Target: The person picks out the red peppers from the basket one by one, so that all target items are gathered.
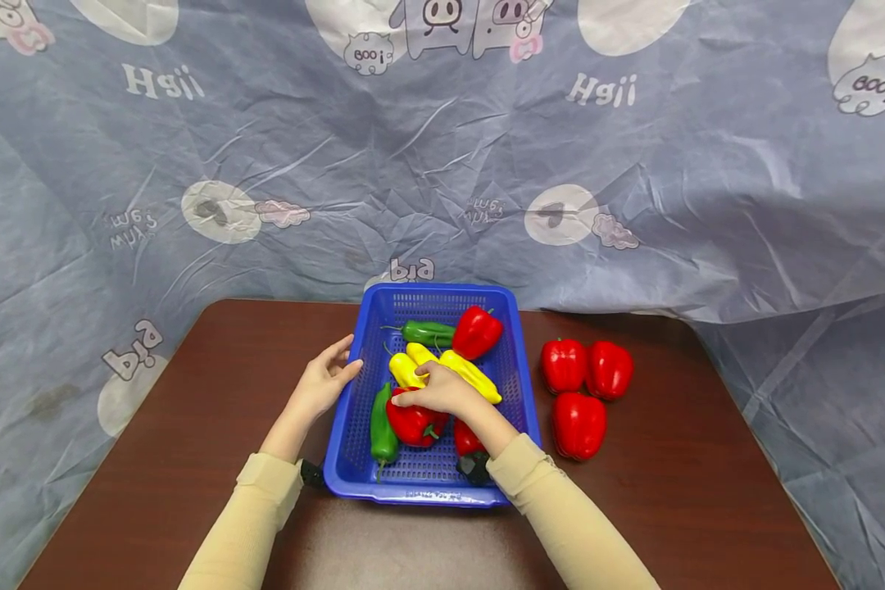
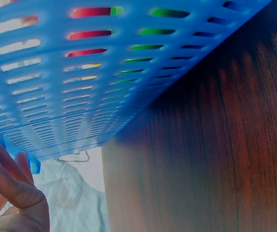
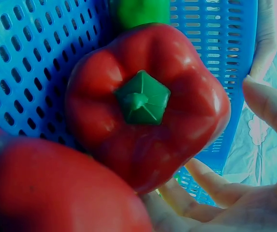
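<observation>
My right hand [image 1: 442,390] reaches into the blue basket [image 1: 525,385], over the near red bell pepper [image 1: 416,422]. In the right wrist view the fingers of that hand [image 3: 225,198] lie behind this bell pepper [image 3: 99,106], and the thumb stands apart from its side. Yellow peppers [image 1: 472,377] lie just beyond the hand. Another red bell pepper [image 1: 467,439] is partly hidden under the right wrist. At the basket's left rim is my left hand [image 1: 320,383], its thumb tip overlapping the rim; in the left wrist view its fingers [image 2: 12,186] bend loosely near the rim.
Inside the basket are a long green pepper [image 1: 384,426] at the near left, and a second green pepper [image 1: 428,333] beside a red bell pepper [image 1: 478,332] at the far end. Three red bell peppers [image 1: 579,424] stand right of the basket on the brown table [image 1: 671,492]. A grey printed cloth [image 1: 413,147] hangs behind.
</observation>
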Demonstrator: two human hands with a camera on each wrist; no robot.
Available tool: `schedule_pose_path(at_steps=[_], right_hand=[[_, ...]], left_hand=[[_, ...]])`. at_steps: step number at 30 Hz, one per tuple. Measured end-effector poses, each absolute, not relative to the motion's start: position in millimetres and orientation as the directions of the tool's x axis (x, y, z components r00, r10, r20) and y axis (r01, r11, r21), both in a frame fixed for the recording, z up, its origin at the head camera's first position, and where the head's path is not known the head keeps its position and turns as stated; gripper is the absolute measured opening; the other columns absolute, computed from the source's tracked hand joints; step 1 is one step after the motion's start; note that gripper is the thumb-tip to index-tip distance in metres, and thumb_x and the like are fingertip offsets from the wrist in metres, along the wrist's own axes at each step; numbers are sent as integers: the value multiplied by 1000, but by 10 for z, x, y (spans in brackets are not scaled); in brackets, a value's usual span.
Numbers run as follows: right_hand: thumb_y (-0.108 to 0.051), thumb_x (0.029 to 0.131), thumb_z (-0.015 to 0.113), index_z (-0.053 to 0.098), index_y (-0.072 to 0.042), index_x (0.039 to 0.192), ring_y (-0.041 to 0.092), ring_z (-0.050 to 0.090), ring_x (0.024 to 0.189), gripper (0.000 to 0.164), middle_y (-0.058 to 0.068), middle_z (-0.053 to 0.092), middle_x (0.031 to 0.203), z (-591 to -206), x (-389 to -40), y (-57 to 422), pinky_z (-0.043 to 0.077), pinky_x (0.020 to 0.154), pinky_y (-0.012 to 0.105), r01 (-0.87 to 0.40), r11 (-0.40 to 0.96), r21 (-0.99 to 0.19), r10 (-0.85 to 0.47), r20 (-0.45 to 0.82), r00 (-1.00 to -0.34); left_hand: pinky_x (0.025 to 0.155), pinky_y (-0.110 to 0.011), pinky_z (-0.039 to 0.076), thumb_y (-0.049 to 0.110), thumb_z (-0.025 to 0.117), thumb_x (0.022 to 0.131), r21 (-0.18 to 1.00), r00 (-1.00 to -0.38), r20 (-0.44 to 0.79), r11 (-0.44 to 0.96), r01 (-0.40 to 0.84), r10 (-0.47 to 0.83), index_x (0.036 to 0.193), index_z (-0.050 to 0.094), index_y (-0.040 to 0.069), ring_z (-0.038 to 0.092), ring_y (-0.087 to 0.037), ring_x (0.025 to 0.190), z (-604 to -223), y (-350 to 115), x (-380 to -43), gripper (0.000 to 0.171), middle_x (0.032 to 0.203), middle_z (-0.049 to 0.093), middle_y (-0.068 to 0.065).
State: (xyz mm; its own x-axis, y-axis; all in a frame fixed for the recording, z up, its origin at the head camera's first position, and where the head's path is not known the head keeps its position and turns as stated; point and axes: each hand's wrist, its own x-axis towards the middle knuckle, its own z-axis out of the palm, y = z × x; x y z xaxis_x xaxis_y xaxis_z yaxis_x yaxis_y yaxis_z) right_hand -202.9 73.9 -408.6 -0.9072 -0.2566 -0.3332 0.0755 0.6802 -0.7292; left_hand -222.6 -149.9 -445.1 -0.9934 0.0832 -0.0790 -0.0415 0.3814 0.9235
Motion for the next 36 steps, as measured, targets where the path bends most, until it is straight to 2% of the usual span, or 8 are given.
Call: schedule_pose_path(at_steps=[11, 15, 28, 36], right_hand=[[-36, 77, 82, 53, 2, 134, 28, 59, 110, 75, 17, 62, 128, -4104, -2040, 725, 49, 99, 43, 92, 750, -655, -215, -373, -902], [-36, 77, 82, 55, 1, 133, 27, 59, 108, 73, 15, 62, 125, -4103, -2033, 730, 50, 98, 42, 105, 754, -648, -209, -388, -898], [-37, 77, 82, 58, 0, 129, 25, 60, 103, 68, 13, 64, 121, -4074, -2029, 735, 51, 94, 41, 111, 752, -650, -214, -400, -891], [-37, 78, 81, 61, -1, 127, 24, 61, 102, 63, 14, 64, 120, -4047, -2025, 747, 53, 92, 39, 123, 711, -693, -216, -380, -899]], left_hand=[[65, -19, 53, 17, 63, 97, 928, -994, -86, 369, -56, 66, 151, 40, 9, 56, -11, 73, -4466, -1497, -2220, 60, 125, 57, -20], [65, -19, 53, 17, 63, 97, 929, -994, -78, 367, -46, 73, 151, 39, 7, 56, -8, 72, -4464, -1497, -2219, 60, 124, 57, -22], [66, -19, 53, 17, 63, 98, 928, -995, -67, 372, -35, 73, 151, 39, 7, 57, -7, 73, -4459, -1498, -2210, 59, 124, 58, -22], [66, -19, 52, 17, 63, 98, 917, -995, -70, 396, -35, 74, 151, 39, 7, 55, -10, 74, -4470, -1496, -2215, 60, 125, 58, -22]])
